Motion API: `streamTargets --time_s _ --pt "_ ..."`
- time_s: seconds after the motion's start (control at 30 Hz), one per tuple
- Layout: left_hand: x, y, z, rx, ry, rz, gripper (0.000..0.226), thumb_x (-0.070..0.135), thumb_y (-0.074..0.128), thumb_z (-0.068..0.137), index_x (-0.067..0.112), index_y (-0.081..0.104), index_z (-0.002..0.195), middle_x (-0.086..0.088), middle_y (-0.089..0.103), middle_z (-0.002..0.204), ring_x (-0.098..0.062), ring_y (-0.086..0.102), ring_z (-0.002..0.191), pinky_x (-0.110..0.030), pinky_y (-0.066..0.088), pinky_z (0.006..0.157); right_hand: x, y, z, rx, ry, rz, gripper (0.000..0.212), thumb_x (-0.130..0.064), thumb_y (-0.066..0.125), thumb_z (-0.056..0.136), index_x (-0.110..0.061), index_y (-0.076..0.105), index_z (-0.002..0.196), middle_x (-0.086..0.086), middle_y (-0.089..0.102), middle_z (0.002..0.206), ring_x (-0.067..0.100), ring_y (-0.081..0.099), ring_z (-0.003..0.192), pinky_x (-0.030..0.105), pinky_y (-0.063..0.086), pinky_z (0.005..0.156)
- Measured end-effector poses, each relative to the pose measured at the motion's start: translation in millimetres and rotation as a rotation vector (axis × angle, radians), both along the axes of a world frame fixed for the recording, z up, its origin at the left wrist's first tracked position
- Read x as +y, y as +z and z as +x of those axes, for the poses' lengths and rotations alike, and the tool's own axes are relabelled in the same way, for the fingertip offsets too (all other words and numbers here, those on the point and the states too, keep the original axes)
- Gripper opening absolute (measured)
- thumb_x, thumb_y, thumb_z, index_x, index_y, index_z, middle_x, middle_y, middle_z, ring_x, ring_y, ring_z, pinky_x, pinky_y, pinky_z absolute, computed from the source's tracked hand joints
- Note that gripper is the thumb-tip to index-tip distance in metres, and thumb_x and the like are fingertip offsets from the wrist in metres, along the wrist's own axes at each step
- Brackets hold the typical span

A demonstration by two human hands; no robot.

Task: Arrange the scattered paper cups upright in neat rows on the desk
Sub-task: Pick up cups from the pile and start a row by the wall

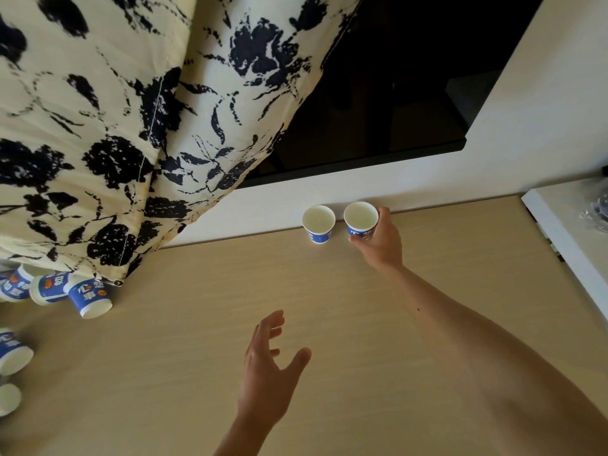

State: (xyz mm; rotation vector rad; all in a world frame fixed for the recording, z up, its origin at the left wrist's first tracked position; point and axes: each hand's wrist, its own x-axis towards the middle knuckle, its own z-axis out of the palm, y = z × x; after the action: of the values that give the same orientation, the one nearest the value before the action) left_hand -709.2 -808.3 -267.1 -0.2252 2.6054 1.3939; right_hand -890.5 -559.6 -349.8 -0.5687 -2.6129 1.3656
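Head view: a person's right hand [381, 241] reaches to the back of a pale wood worktop [329, 291], its fingers [383, 213] and thumb curled round a blue-and-white paper cup [361, 218] held upright close to the white wall. Whether the cup's base touches the worktop cannot be told. Just beside it, on its left and not touching, a second cup [318, 223] of the same print stands upright with its mouth open to the camera. The left hand [268, 370] hangs over the middle of the worktop, palm turned inward, its fingers [273, 320] spread and holding nothing. Well apart from the pair, at the far left, a cluster of three cups [90, 297] lies tipped on its sides under the hem of a cream curtain [131, 126] printed with dark flowers. Two more cups [11, 355] lie nearer the camera, cut off by the frame's left edge. A black screen [394, 93] hangs on the wall above, and a white shelf [566, 232] adjoins the worktop at right.
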Motion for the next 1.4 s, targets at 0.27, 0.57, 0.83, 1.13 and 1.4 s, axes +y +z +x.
streamTargets --time_s 0.27,0.57,0.83,1.13,1.4 --pt "-8 -2 6 0.002 0.005 -0.007 0.066 0.019 0.083 0.075 0.03 0.049 0.131 0.018 0.057 0.124 -0.002 0.054 0.116 -0.029 0.052 0.089 -3 -2 -6 -0.003 -0.014 0.016 0.063 -0.026 0.085 0.072 -0.011 0.046 0.119 0.004 0.064 0.111 0.029 0.061 0.101 0.04 0.051 0.078" --pt "-16 -7 9 -0.005 0.013 -0.008 0.066 0.021 0.082 0.076 0.032 0.048 0.132 0.018 0.056 0.123 -0.001 0.053 0.116 -0.027 0.052 0.089 2 -8 -6 -0.003 -0.039 -0.044 0.069 -0.019 0.088 0.067 -0.014 0.048 0.122 0.0 0.064 0.117 0.023 0.062 0.104 0.037 0.051 0.083" --pt "-21 1 9 -0.016 0.044 0.032 0.065 0.021 0.081 0.078 0.026 0.048 0.134 0.014 0.056 0.126 -0.006 0.055 0.115 -0.031 0.053 0.091 -35 -5 64 0.009 -0.212 -0.131 0.065 -0.007 0.077 0.077 -0.004 0.046 0.134 0.011 0.056 0.125 0.025 0.06 0.11 0.04 0.049 0.094" --pt "-94 28 21 0.02 0.16 0.06 0.063 0.023 0.078 0.081 0.024 0.046 0.135 0.01 0.055 0.127 -0.008 0.053 0.116 -0.028 0.051 0.09 -171 35 139 0.008 0.049 -0.273 0.054 0.001 0.072 0.081 -0.008 0.05 0.13 0.009 0.062 0.115 0.022 0.064 0.101 0.042 0.054 0.091" --pt "-228 39 52 0.015 0.355 0.033 0.066 0.022 0.078 0.081 0.019 0.046 0.138 0.005 0.057 0.129 -0.01 0.053 0.116 -0.026 0.049 0.09 -321 67 157 -0.08 0.38 -0.236 0.052 -0.003 0.074 0.084 -0.004 0.049 0.13 0.013 0.063 0.118 0.023 0.065 0.102 0.036 0.053 0.091"
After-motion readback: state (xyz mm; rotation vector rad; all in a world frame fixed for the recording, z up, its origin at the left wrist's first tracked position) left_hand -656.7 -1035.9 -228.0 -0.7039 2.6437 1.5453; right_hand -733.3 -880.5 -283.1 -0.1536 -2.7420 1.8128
